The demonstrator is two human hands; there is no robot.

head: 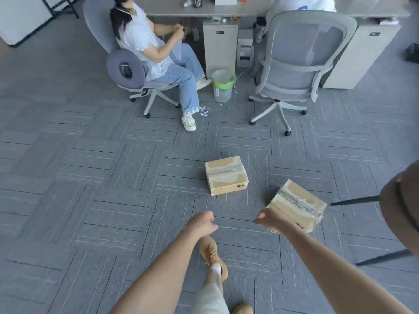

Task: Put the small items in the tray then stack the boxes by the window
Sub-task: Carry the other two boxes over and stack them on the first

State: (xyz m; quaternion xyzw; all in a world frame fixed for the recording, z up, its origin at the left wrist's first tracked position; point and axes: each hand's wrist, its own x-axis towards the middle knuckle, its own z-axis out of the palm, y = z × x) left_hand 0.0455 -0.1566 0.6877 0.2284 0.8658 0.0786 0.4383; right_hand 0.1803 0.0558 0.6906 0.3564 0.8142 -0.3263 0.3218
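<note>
Two taped cardboard boxes lie on the grey carpet. One box [226, 175] sits flat in the middle of the floor, apart from both hands. The other box [298, 206] lies turned at an angle to the right. My right hand [269, 219] is against its near left corner with fingers curled; whether it grips the box is hidden. My left hand [203, 224] hangs over bare carpet to the left with fingers curled and nothing in it. No tray or small items are in view.
A dark round table [401, 207] with black legs juts in at the right edge. Ahead, a person sits in an office chair [127, 71], beside a bin [223, 85], an empty chair [294, 64] and desks. My foot [212, 254] is below my hands.
</note>
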